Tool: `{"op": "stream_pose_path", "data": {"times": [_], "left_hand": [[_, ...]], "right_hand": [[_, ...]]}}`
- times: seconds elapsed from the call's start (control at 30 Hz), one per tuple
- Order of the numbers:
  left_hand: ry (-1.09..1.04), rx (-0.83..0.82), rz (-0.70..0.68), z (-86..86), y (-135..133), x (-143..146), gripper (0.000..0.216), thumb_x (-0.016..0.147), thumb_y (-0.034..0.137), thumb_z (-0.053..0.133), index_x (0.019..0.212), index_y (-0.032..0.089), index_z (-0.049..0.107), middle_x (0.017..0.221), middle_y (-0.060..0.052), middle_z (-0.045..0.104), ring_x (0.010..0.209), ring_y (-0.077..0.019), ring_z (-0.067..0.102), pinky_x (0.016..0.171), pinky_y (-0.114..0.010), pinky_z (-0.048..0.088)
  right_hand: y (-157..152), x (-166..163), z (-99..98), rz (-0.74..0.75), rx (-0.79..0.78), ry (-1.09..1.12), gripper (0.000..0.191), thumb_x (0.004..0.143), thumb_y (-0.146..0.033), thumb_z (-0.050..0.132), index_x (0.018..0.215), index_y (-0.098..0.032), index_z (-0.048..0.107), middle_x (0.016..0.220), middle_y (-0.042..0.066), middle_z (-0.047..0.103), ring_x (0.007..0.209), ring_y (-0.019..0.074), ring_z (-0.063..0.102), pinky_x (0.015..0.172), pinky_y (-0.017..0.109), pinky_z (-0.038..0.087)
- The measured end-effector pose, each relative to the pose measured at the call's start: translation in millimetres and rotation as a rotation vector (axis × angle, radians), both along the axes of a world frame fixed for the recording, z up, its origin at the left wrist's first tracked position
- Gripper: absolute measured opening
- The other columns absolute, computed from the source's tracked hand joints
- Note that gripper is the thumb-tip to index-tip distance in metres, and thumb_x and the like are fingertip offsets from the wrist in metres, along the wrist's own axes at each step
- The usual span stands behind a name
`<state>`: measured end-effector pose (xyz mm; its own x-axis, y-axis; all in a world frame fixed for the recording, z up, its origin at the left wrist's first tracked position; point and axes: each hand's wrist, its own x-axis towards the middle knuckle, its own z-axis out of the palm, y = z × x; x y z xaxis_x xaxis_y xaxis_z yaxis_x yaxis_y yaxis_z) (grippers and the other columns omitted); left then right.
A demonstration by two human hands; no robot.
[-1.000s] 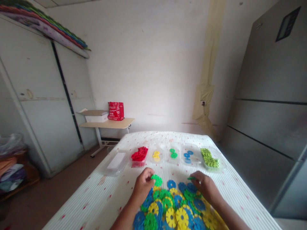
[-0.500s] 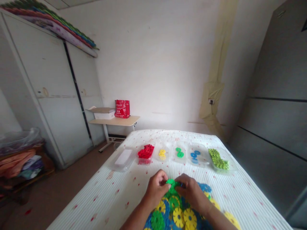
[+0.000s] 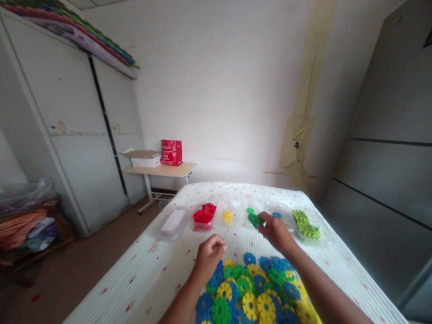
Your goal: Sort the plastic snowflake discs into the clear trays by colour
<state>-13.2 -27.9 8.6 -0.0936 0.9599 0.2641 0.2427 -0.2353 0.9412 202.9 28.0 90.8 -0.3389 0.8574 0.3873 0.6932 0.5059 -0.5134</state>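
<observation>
A heap of flat green, blue and yellow toothed plastic discs point(image 3: 254, 292) lies on the white cloth at the near edge of the table point(image 3: 175, 270). My right hand point(image 3: 277, 231) reaches forward over the row of clear trays and pinches green discs point(image 3: 254, 220) at the green tray point(image 3: 250, 216). My left hand point(image 3: 209, 256) rests curled at the far left edge of the heap; its fingers are closed and I see nothing in them. Beyond stand trays with red pieces point(image 3: 204, 214), yellow discs point(image 3: 227, 217), blue discs point(image 3: 276, 215) and light green pieces point(image 3: 306, 225).
An empty-looking clear tray point(image 3: 171, 222) stands at the left end of the row. A small side table point(image 3: 161, 171) with a white box and a red bag stands by the wall. A grey cupboard is on the left, a grey panelled wall on the right.
Both hands met over the heap with green discs; the right hand has since carried green discs forward to the green tray. The left hand drew back, closed, by the heap.
</observation>
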Motion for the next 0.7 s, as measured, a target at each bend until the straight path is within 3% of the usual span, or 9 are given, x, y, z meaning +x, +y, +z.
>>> {"op": "stream_pose_path", "data": {"times": [0.1, 0.17, 0.3, 0.5, 0.7], "left_hand": [[0.046, -0.028, 0.071, -10.5, 9, -13, 0.013, 0.068, 0.026, 0.053, 0.060, 0.018, 0.048, 0.053, 0.005, 0.043, 0.054, -0.0107, 0.041, 0.053, -0.021, 0.033], [0.051, -0.059, 0.059, -13.6, 11, -18, 0.010, 0.066, 0.023, 0.052, 0.059, 0.017, 0.048, 0.052, 0.006, 0.042, 0.053, -0.0105, 0.041, 0.051, -0.021, 0.032], [0.085, -0.090, -0.033, -8.4, 5, -19, 0.005, 0.062, 0.018, 0.053, 0.063, 0.016, 0.057, 0.057, 0.003, 0.053, 0.058, -0.0126, 0.048, 0.056, -0.022, 0.037], [0.331, -0.091, -0.264, 4.9, -8, -20, 0.025, 0.059, 0.017, 0.060, 0.082, 0.018, 0.070, 0.087, -0.004, 0.065, 0.085, -0.0194, 0.056, 0.079, -0.027, 0.040], [0.500, -0.041, -0.294, 5.3, -11, -13, 0.031, 0.059, 0.020, 0.063, 0.089, 0.024, 0.070, 0.095, -0.004, 0.062, 0.092, -0.0201, 0.053, 0.085, -0.028, 0.037]], "right_hand": [[18, 4, 11.6, -0.072, 0.123, 0.055, 0.020, 0.076, -0.029, 0.048, 0.084, -0.019, 0.063, 0.066, 0.003, 0.063, 0.062, 0.0159, 0.057, 0.057, 0.025, 0.043], [18, 13, 8.2, -0.085, 0.164, 0.069, 0.026, 0.080, -0.034, 0.042, 0.084, -0.018, 0.063, 0.070, 0.005, 0.065, 0.064, 0.0173, 0.060, 0.059, 0.027, 0.045], [-2, 48, -22.5, -0.107, 0.171, -0.025, 0.029, 0.082, -0.036, 0.038, 0.077, -0.019, 0.062, 0.074, 0.007, 0.067, 0.062, 0.0174, 0.061, 0.060, 0.027, 0.045], [-32, 120, -75.6, -0.228, 0.008, -0.108, 0.025, 0.078, -0.039, 0.042, 0.072, -0.024, 0.061, 0.073, 0.004, 0.069, 0.063, 0.0187, 0.063, 0.058, 0.026, 0.046], [-31, 139, -90.9, -0.338, -0.121, -0.099, 0.026, 0.077, -0.039, 0.040, 0.075, -0.024, 0.061, 0.074, 0.002, 0.068, 0.067, 0.0189, 0.063, 0.062, 0.026, 0.046]]}}
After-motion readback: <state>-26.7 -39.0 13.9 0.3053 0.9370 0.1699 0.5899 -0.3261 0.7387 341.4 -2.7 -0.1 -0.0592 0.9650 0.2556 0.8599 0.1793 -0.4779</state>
